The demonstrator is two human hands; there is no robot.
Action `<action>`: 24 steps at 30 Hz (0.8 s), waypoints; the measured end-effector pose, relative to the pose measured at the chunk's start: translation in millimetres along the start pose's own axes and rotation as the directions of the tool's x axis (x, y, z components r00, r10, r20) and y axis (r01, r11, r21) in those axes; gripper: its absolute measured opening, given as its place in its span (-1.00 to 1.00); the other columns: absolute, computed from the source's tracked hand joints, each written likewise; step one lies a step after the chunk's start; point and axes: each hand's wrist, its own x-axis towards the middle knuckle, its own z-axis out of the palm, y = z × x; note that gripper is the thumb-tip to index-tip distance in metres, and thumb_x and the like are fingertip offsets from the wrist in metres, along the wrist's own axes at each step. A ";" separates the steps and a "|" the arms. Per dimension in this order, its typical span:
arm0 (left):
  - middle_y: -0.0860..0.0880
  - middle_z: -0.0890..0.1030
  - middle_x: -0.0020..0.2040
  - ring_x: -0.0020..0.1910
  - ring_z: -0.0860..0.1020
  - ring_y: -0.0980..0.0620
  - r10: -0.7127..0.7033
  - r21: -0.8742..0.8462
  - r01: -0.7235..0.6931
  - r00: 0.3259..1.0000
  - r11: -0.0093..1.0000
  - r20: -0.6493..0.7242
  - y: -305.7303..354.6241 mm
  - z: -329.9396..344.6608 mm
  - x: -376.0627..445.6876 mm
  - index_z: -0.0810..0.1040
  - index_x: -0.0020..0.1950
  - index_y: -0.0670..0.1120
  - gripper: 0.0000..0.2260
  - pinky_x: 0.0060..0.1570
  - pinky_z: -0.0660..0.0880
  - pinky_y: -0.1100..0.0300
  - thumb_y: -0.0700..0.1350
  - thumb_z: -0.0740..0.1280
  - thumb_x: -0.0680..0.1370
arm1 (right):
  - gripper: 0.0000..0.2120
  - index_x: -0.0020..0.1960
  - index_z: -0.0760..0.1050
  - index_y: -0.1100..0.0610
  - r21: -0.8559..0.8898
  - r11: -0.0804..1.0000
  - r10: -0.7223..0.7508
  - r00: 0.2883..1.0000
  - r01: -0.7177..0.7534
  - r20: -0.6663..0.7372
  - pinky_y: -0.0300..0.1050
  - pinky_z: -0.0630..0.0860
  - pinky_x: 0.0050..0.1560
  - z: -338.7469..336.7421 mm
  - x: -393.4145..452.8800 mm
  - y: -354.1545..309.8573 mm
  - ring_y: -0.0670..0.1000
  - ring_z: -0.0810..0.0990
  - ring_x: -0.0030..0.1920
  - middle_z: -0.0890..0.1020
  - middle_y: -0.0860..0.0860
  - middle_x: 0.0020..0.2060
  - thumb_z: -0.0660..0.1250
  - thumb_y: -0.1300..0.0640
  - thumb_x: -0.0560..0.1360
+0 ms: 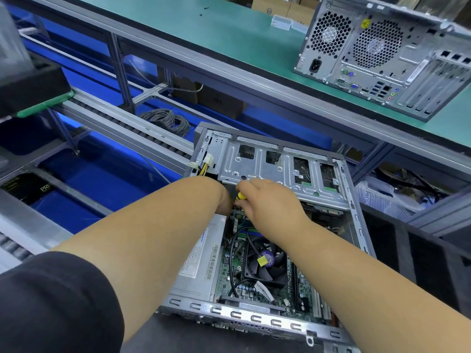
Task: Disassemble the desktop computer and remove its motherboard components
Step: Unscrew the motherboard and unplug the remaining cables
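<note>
- Open desktop case at lower centre of frame, motherboard inside, fan on top.
- Our right hand curls round a yellow-handled tool, likely a screwdriver.
- Left hand beside it, fingers hidden; grip we cannot tell.
- We judge the board stiff, fragile: lift by edges, never by components.

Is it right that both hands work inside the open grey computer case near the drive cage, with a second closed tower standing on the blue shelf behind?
Not quite: the head view shows the second closed tower on a green shelf, not blue. Both hands, left hand and right hand, do work inside the open grey computer case near the drive cage.
</note>
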 end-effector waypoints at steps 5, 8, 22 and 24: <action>-0.16 0.52 0.22 0.11 0.53 -0.14 -0.011 -0.066 0.010 1.000 0.998 -0.018 -3.1 0.3 -2.4 0.49 0.28 -0.15 -0.71 0.19 0.46 -0.02 -0.10 0.17 0.61 | -0.79 0.14 0.42 0.06 0.106 0.993 0.054 0.999 -0.054 -0.001 0.01 0.49 -0.25 0.1 -2.1 -0.8 0.16 0.51 -0.16 0.57 0.03 -0.16 0.20 -0.01 0.56; -0.14 0.52 0.17 0.03 0.50 -0.11 -0.015 -0.073 0.012 0.999 0.997 -0.042 -3.8 1.4 -3.0 0.50 0.28 -0.17 -0.70 0.19 0.44 0.01 -0.08 0.12 0.65 | -0.73 0.08 0.46 0.06 0.110 0.992 0.062 0.998 -0.062 0.007 0.00 0.49 -0.24 1.6 -1.3 0.3 0.15 0.52 -0.17 0.59 0.03 -0.20 0.21 -0.12 0.57; -0.19 0.54 0.19 -0.03 0.46 -0.08 -0.012 -0.069 0.010 0.999 0.998 -0.033 -2.2 2.6 -2.9 0.50 0.27 -0.19 -0.72 0.23 0.45 -0.04 -0.15 0.14 0.64 | -0.76 0.15 0.47 0.09 0.081 0.993 0.090 0.996 -0.089 0.000 -0.02 0.47 -0.22 4.1 -10.2 0.7 0.14 0.50 -0.11 0.55 0.04 -0.11 0.21 0.00 0.55; -0.18 0.53 0.16 -0.02 0.46 -0.08 0.001 -0.074 -0.003 0.999 0.997 -0.033 -2.6 2.0 -2.9 0.50 0.27 -0.18 -0.72 0.26 0.43 -0.06 -0.13 0.14 0.64 | -0.74 0.10 0.50 0.11 0.081 0.994 0.076 0.997 -0.075 -0.008 -0.04 0.44 -0.27 3.9 -8.6 0.5 0.15 0.51 -0.13 0.56 0.05 -0.14 0.24 -0.06 0.57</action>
